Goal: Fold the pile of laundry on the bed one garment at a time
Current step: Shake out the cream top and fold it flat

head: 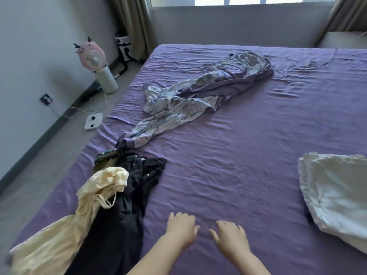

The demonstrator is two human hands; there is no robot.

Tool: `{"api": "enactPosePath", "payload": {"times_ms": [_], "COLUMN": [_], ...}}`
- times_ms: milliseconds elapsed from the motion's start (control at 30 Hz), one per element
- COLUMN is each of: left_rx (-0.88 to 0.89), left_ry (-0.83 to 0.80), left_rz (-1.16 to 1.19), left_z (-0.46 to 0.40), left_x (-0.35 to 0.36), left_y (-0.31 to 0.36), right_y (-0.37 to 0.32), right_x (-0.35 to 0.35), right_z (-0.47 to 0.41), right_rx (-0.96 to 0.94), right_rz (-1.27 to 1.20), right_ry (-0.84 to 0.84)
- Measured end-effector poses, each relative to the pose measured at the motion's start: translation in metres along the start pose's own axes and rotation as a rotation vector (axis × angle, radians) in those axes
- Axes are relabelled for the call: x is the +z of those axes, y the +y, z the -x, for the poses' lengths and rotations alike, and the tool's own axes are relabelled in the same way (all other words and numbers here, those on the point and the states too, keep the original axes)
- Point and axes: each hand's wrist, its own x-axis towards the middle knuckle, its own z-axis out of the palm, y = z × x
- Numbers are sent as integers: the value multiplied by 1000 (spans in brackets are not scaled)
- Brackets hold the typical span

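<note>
Laundry — black garment [127,197] under cream garment [95,197] — lies near-left, long axis near-to-far; left hand [181,228] nearer, right hand [231,236] beside it, both flat, holding nothing.

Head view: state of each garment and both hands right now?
Cream garment: unfolded, crumpled, overlapping the black garment.
Black garment: unfolded, crumpled.
Patterned purple garment: unfolded, strewn out.
White garment: folded, at the right.
Left hand: open, empty, over the sheet.
Right hand: open, empty.
</note>
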Motion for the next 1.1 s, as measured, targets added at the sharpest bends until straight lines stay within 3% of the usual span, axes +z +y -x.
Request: {"api": "enactPosePath", "payload": {"times_ms": [333,600,733,900,1100], "left_rx": [-156,-281,-242,-241,-342], "left_ry": [113,324,399,377,460], "left_rz": [112,265,352,329,323], "left_z": [62,55,21,-23,-28], "left_x": [1,-11,-11,-7,-18], "left_y": [-197,-334,-366,-379,-383], "right_y": [-203,-333,-363,-370,-371], "right_x": [1,-15,-25,-21,-28], "right_z": [-19,-73,-113,-157,-164], "right_rx": [-147,-252,-232,-90,-160], "right_rz": [54,2,-52,-15,-60], "right_ry": [-55,66,171,146,156]}}
